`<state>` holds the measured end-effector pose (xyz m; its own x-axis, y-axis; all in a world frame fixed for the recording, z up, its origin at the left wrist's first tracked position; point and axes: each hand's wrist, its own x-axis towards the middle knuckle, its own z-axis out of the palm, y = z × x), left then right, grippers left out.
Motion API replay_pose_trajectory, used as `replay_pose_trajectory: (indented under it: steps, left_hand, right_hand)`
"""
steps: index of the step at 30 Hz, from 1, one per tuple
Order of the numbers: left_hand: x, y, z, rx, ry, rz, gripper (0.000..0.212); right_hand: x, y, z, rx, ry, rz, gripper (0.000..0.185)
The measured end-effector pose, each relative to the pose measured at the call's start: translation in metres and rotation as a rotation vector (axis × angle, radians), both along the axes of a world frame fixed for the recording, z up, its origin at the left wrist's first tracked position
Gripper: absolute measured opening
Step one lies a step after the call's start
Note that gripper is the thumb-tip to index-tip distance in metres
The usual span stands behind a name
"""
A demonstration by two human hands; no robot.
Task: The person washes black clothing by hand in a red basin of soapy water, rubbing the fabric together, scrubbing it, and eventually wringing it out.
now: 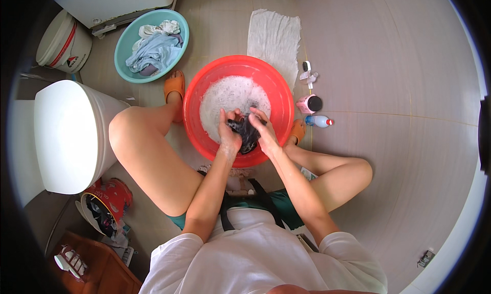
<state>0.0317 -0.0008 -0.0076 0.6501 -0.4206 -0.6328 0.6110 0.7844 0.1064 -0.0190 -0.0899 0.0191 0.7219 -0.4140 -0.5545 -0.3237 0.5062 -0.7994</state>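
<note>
Between my knees stands a red plastic basin (197,135) holding water topped with white suds (224,96). A wet black cloth (247,135) is bunched up between my two hands over the near part of the basin. My left hand (229,131) grips its left side, the fingers pointing away from me. From the right, my right hand (264,127) holds the same cloth, fingers bent over its upper edge. Some foam sits near the fingertips, and the cloth's exact shape is hidden by its folds.
A turquoise basin (119,60) with wet clothes (155,52) stands front left. Left are a white toilet (65,136), a bucket (63,44) and a red bin (115,196). A towel (274,37), pink jar (305,103) and bottle (318,121) lie on the tiles right of the red basin.
</note>
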Motion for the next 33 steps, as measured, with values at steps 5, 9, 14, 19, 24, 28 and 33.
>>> replay_pose_trajectory:
  steps: [5, 9, 14, 19, 24, 28, 33]
  left_hand:
    - [-0.016, 0.004, 0.005, 0.1, -0.139, -0.166, 0.072]
    - [-0.01, 0.003, 0.026, 0.002, -0.076, -0.136, 0.076]
    - [-0.012, -0.003, 0.012, 0.219, -0.107, -0.152, 0.047]
    - [-0.02, 0.004, 0.033, -0.176, 0.181, -0.348, 0.067]
    - [-0.009, 0.018, -0.03, -0.297, -0.083, -0.437, 0.053]
    - [-0.016, 0.011, -0.032, -0.091, -0.084, -0.435, 0.045]
    - [-0.026, -0.012, -0.003, 0.185, -0.077, -0.301, 0.042]
  right_hand:
    - [0.001, 0.018, 0.019, -0.737, -0.215, 0.39, 0.062]
    - [0.009, 0.01, 0.021, -1.001, -0.249, 0.441, 0.028]
    - [0.035, -0.014, 0.028, -1.105, -0.193, 0.236, 0.015]
    - [0.023, 0.013, 0.05, -1.272, -0.464, 0.397, 0.021]
    - [-0.03, 0.079, 0.068, -1.211, -0.542, 0.595, 0.029]
    - [-0.014, 0.063, 0.052, -1.339, -0.469, 0.545, 0.023]
    - [0.034, -0.01, 0.015, -1.196, 0.062, 0.241, 0.015]
